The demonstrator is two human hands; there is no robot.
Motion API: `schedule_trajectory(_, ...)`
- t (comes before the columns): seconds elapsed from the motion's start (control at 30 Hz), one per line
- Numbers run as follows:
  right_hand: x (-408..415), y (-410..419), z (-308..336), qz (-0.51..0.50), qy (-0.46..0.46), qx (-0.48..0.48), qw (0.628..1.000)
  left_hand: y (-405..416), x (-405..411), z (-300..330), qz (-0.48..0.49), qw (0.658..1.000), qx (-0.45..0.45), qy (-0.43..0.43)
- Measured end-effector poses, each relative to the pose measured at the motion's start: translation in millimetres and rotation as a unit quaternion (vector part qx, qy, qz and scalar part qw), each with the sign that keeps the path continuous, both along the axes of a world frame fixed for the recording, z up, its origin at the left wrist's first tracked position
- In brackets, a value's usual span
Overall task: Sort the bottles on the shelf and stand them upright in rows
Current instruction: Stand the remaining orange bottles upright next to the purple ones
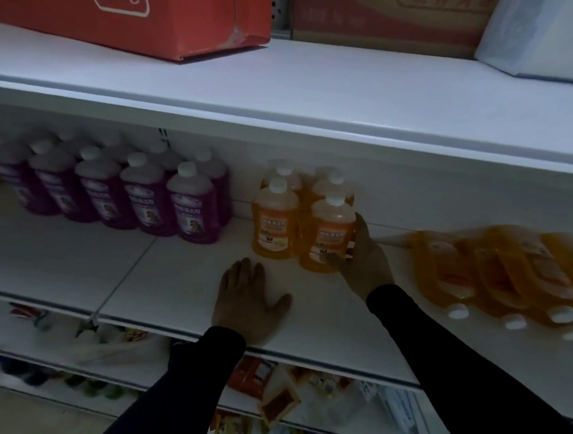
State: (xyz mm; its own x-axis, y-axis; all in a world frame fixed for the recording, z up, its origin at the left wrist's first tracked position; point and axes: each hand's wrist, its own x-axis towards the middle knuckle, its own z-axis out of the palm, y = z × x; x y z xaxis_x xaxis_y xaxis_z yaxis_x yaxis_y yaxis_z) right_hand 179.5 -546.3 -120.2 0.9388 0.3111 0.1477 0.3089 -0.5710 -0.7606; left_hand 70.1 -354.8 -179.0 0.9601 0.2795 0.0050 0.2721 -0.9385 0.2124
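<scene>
On the white middle shelf (182, 282) several purple bottles (151, 204) with white caps stand upright in rows at the left. In the middle several orange bottles (274, 224) stand upright in a small block. My right hand (363, 259) grips the front right orange bottle (329, 234), which stands on the shelf. My left hand (249, 301) rests flat on the shelf in front of the block, fingers spread, holding nothing. At the right several orange bottles (500, 272) lie on their sides, caps toward the shelf's front edge.
The upper shelf (305, 93) overhangs the bottles and carries a red carton (155, 21), a brown carton (400, 11) and a pale package (540, 27). Lower shelves hold mixed small packets (278, 403). Bare shelf lies between the purple and orange groups.
</scene>
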Motion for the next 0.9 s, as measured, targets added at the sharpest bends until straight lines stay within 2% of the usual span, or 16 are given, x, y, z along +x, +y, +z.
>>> schedule_trajectory(0.17,3,12,-6,-0.028,-0.022,0.008,0.999,0,-1,1,-0.003,1.000,-0.003,0.000)
schedule_trajectory(0.57,3,14,-13,-0.035,-0.013,0.026,0.999,0,-1,1,-0.007,1.000,0.005,0.010)
schedule_trajectory(0.77,6,8,-5,-0.023,-0.009,-0.047,0.999,1,1,2,-0.012,0.999,0.004,0.039)
schedule_trajectory(0.83,3,-7,-4,-0.044,-0.014,-0.074,0.996,3,2,2,-0.019,0.998,-0.002,0.057)
schedule_trajectory(0.9,0,-29,-5,-0.085,-0.059,-0.114,0.988,5,3,4,-0.039,0.997,-0.010,0.062)
